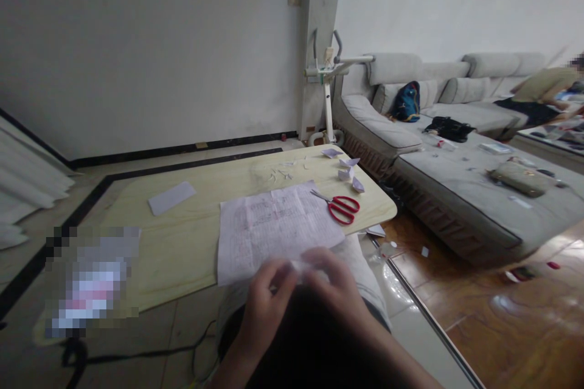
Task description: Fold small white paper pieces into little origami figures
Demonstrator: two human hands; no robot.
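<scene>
My left hand (270, 292) and my right hand (332, 276) meet over my lap at the table's near edge. Their fingers are closed on a small piece of white paper (298, 265), mostly hidden and blurred by motion. Just beyond them a large creased sheet of paper (274, 219) with writing lies across the table edge. Red-handled scissors (343, 208) rest with their blades partly on the sheet's right side. Several small folded paper pieces (347, 174) stand near the far right corner, and thin paper scraps (280, 174) are scattered behind the sheet.
On the left of the wooden table (191, 243) lie a folded paper (172, 197) and a pixelated bright object (91, 285). A black cable (137, 354) runs below. To the right are a grey sofa (456, 188), an exercise machine (327, 91) and a seated person (542, 91).
</scene>
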